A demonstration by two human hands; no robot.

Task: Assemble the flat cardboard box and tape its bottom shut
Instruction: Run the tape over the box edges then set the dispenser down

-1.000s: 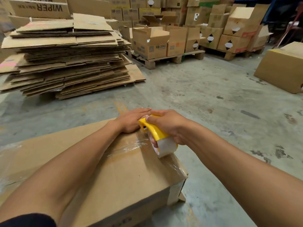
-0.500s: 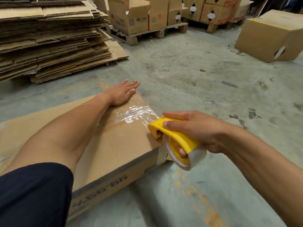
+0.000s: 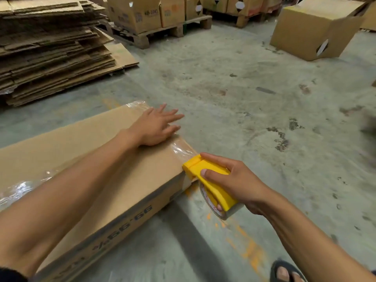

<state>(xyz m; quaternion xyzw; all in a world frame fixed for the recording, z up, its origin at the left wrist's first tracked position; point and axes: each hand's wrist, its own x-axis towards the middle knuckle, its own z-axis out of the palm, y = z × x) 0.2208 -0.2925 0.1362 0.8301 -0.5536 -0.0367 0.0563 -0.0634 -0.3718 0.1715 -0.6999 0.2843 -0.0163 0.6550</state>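
Observation:
A brown cardboard box (image 3: 85, 159) lies on the concrete floor with its taped face up; black print runs along its near side. A strip of clear tape (image 3: 181, 149) crosses its right end. My left hand (image 3: 156, 127) lies flat on that end, fingers spread, holding nothing. My right hand (image 3: 234, 180) grips a yellow tape dispenser (image 3: 211, 180) with a clear tape roll. The dispenser's nose touches the box's right top edge, where the tape bends over the corner.
A tall stack of flattened cardboard (image 3: 50, 47) fills the far left. Pallets with boxes (image 3: 154, 15) stand at the back. An assembled box (image 3: 313, 27) sits at the far right. My sandalled foot (image 3: 284, 271) shows at the bottom right, on bare concrete floor (image 3: 244, 88).
My right hand pulled the dispenser from beside my left hand across the box top to its right edge, laying tape. My left hand stayed pressed on the box.

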